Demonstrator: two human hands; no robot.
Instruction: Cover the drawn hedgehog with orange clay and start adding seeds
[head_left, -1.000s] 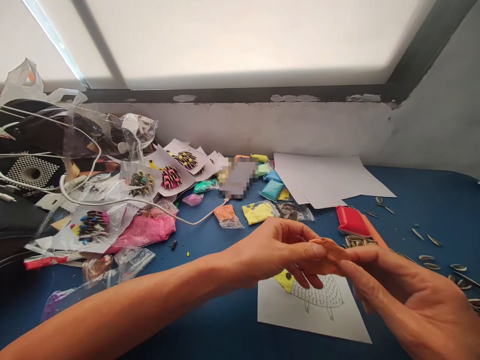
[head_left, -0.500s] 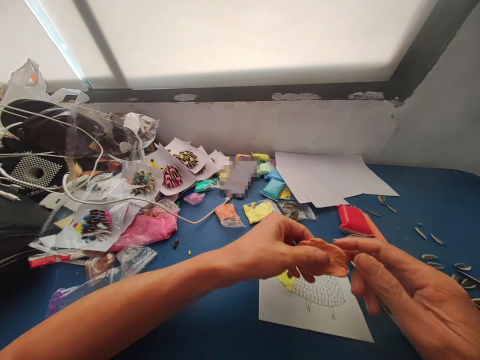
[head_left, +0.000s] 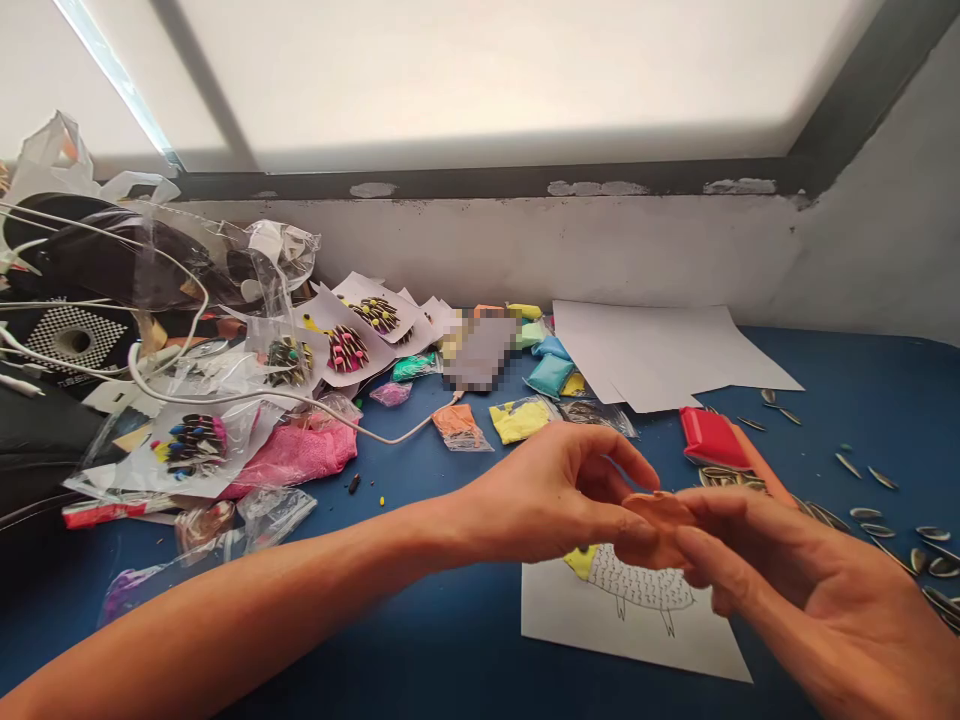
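Backdrop: pale wall (head_left: 487,240) beneath a bright window panel (head_left: 487,80) with a dark frame.
Counter (head_left: 420,650): dark blue, crowded on its left side and along the wall.
Left hand (head_left: 559,500): thumb and fingers curled, grasping the left part of the orange clay piece (head_left: 660,522).
Right hand (head_left: 810,590): thumb and fingertips pinching the same piece from its right side.
Clay position: thin and flattish, raised between both hands, above the far part of the drawing sheet (head_left: 600,630).
Drawing: animal outline filled with small marks, two legs beneath, yellow head area (head_left: 579,562); the hands cover part of it.
Beyond the right hand: red packet (head_left: 714,440) by a cluster of striped seeds (head_left: 727,478); more seeds lie scattered to the right.
Near the wall: white sheets (head_left: 660,350), a blue packet (head_left: 550,375), a yellow packet (head_left: 519,420) and an orange packet (head_left: 460,425).
Left side: seed-studded shapes (head_left: 347,350) on paper, pink cloth (head_left: 307,455), white cable (head_left: 386,442), clear bags (head_left: 274,515).
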